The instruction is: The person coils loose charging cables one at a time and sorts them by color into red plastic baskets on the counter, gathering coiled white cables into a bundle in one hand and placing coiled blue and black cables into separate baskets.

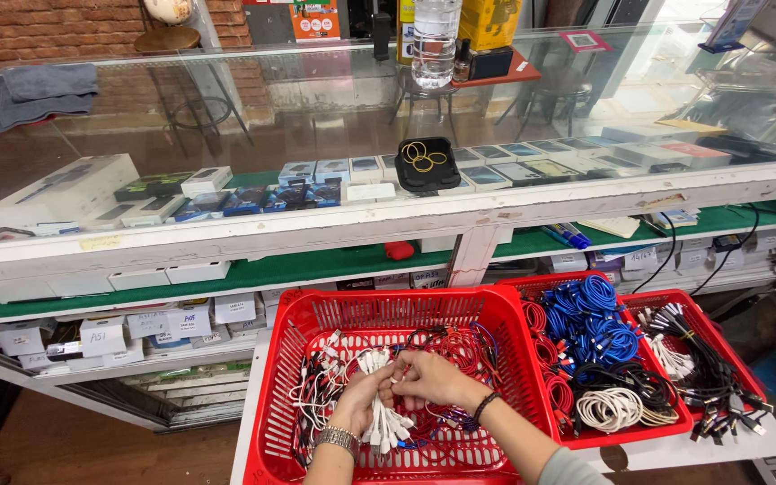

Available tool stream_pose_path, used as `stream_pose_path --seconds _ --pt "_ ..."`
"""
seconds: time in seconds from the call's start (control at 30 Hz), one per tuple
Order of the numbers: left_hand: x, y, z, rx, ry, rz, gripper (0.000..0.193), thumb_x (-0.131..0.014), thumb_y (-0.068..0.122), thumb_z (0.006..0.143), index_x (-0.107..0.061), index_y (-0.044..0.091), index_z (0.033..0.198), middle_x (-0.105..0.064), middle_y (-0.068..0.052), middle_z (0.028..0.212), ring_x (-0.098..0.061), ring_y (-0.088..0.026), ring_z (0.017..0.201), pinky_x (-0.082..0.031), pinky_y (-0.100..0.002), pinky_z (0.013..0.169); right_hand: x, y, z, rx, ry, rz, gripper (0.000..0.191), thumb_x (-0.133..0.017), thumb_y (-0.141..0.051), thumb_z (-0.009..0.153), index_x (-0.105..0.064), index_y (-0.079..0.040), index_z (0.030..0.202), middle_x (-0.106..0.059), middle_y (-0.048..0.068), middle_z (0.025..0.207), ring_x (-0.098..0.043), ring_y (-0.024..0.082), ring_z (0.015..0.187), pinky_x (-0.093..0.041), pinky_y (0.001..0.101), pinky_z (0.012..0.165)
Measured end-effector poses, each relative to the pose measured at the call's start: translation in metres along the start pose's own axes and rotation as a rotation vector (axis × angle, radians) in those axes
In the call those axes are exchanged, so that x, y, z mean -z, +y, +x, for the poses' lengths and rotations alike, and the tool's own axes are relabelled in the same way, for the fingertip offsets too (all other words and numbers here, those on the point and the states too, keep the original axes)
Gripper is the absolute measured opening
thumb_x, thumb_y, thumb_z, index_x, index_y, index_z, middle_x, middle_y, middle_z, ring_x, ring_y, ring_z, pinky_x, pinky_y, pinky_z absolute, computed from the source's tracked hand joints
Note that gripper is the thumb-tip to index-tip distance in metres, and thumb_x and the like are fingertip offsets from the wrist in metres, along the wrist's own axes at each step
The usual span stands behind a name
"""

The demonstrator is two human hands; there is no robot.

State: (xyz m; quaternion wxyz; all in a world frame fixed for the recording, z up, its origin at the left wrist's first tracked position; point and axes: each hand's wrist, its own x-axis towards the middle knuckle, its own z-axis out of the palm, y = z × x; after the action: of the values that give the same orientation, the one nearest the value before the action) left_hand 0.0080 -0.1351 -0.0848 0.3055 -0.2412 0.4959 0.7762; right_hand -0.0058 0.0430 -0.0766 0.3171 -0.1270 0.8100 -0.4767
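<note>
Both my hands are inside a red plastic basket (276,386) full of tangled cables. My left hand (358,401), with a metal watch on its wrist, grips a bunch of white cables (385,424) whose plug ends hang downward. My right hand (430,378), with a dark band on its wrist, pinches the top of the same bunch, touching the left hand. Red and black cables (460,346) lie around the hands in the basket.
A second red basket (577,437) to the right holds coiled blue, red, white and black cables, and a third (745,377) holds black ones. Behind stands a glass display counter (316,99) with small boxes, a black tray of rubber bands (426,162) and a water bottle (435,40).
</note>
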Motion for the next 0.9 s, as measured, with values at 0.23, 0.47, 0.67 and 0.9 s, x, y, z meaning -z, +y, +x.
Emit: stream_pose_path --seconds 0.23,0.47,0.67,0.9 --pt "-0.003 -0.019 -0.003 -0.122 0.155 0.009 0.018 -0.073 0.018 0.092 -0.070 0.000 0.092 -0.057 0.000 0.064 -0.051 -0.012 0.056 -0.047 -0.029 0.054 0.048 0.034 -0.020 -0.104 -0.185 0.242 0.029 -0.065 -0.015 0.095 -0.067 -0.004 0.122 -0.077 0.007 0.096 -0.072 0.011 0.084 -0.060 0.0228 0.074" --pt "-0.032 -0.025 -0.018 -0.092 -0.046 -0.203 0.039 -0.074 0.044 0.091 -0.064 0.006 0.096 -0.054 0.001 0.066 -0.051 -0.011 0.056 -0.048 -0.026 0.054 0.088 0.003 -0.049 0.177 -0.300 -0.435 0.025 -0.074 -0.016 0.091 -0.079 -0.002 0.111 -0.078 0.005 0.099 -0.072 0.012 0.082 -0.058 0.0251 0.072" --pt "-0.068 -0.032 -0.029 -0.120 -0.241 -0.241 0.057 -0.063 0.059 0.088 -0.067 0.006 0.105 -0.068 -0.005 0.080 -0.063 -0.016 0.065 -0.054 -0.030 0.058 0.104 -0.031 -0.059 0.097 -0.502 -0.104 0.037 -0.077 -0.012 0.086 -0.057 0.002 0.114 -0.074 0.010 0.095 -0.072 0.014 0.082 -0.060 0.0311 0.075" --pt "-0.090 -0.051 -0.026 -0.178 -0.276 -0.202 0.030 -0.064 0.027 0.097 -0.064 0.004 0.117 -0.068 -0.006 0.087 -0.067 -0.017 0.081 -0.057 -0.030 0.073 0.095 -0.022 -0.055 0.413 -0.061 -0.351 0.041 -0.077 -0.014 0.083 -0.057 -0.004 0.118 -0.076 0.004 0.096 -0.072 0.016 0.084 -0.059 0.0324 0.077"
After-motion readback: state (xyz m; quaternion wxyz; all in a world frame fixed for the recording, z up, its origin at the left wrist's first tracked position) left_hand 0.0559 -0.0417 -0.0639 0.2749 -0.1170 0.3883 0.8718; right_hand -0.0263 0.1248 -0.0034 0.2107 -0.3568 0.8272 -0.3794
